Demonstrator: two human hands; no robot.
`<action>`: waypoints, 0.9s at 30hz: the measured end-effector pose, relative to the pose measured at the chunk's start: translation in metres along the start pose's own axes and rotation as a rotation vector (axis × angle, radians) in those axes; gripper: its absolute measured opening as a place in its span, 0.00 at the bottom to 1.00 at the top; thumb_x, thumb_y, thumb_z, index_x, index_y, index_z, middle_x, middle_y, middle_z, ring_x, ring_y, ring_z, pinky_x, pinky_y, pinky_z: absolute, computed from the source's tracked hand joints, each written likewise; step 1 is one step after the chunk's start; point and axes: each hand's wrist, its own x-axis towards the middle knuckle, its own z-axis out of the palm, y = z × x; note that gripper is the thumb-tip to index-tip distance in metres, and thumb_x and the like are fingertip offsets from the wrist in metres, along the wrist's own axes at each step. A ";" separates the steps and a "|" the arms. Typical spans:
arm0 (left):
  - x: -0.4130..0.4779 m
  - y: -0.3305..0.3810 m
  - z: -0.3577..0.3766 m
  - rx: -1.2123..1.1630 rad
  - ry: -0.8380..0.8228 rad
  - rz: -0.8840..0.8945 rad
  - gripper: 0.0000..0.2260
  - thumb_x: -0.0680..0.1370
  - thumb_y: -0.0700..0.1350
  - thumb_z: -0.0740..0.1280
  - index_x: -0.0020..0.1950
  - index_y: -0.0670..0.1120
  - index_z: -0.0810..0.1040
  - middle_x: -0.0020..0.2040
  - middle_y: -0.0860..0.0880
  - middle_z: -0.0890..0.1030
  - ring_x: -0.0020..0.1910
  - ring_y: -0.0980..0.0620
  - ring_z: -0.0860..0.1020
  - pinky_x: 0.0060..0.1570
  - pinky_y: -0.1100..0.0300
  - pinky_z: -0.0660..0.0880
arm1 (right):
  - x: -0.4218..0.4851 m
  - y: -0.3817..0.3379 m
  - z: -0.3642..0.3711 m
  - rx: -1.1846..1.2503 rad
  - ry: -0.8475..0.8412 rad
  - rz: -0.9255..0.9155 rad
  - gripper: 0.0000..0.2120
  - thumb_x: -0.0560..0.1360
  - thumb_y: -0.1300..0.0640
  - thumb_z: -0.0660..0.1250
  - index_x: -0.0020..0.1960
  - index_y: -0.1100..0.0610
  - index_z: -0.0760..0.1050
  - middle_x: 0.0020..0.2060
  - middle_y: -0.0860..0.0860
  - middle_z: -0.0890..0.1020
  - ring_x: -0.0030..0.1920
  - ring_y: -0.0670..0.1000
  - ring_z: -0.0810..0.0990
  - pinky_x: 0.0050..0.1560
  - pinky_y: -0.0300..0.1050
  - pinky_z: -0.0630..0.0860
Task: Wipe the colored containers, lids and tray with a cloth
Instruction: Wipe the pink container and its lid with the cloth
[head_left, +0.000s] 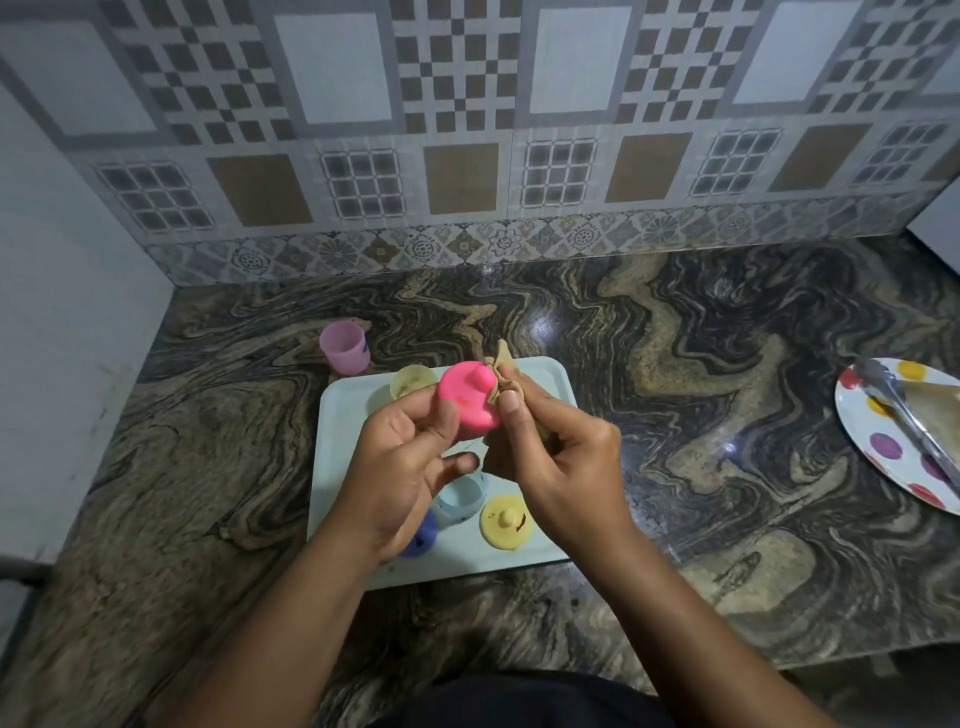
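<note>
The pink lid (467, 397) is held knob-up above the pale tray (550, 374), with the tan cloth (501, 364) bunched against its right edge. On the tray sit a yellow cup (410, 379), a clear blue cup (460, 499), a yellow lid (506, 521) and a blue lid (423, 535). A lilac cup (344, 347) stands upright just off the tray's far left corner.

Blue lid (423, 535) half hidden behind left hand (400, 462); dotted plate (857, 426) cut off right.

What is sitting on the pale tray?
A yellow container, a blue container, a yellow lid and a purple lid. The left hand and right hand hide the middle of the tray.
</note>
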 end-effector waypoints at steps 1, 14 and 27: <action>0.001 0.001 -0.001 -0.016 -0.002 -0.011 0.10 0.80 0.45 0.65 0.56 0.43 0.83 0.51 0.42 0.83 0.46 0.53 0.80 0.35 0.62 0.73 | 0.001 0.001 0.000 0.019 -0.006 0.033 0.12 0.79 0.45 0.66 0.60 0.41 0.83 0.43 0.41 0.84 0.47 0.44 0.82 0.48 0.60 0.84; -0.001 -0.001 0.004 0.040 0.024 0.070 0.15 0.78 0.46 0.67 0.63 0.44 0.80 0.59 0.44 0.83 0.58 0.49 0.82 0.45 0.59 0.79 | -0.002 -0.003 0.001 -0.042 -0.008 -0.040 0.14 0.80 0.51 0.67 0.64 0.50 0.82 0.62 0.47 0.83 0.64 0.47 0.82 0.62 0.55 0.81; 0.002 -0.007 0.008 0.018 0.084 0.072 0.17 0.79 0.44 0.63 0.65 0.40 0.77 0.60 0.40 0.83 0.62 0.44 0.81 0.56 0.49 0.79 | 0.006 -0.002 0.003 0.043 -0.046 0.061 0.13 0.79 0.45 0.67 0.62 0.39 0.81 0.51 0.42 0.85 0.53 0.46 0.84 0.56 0.61 0.83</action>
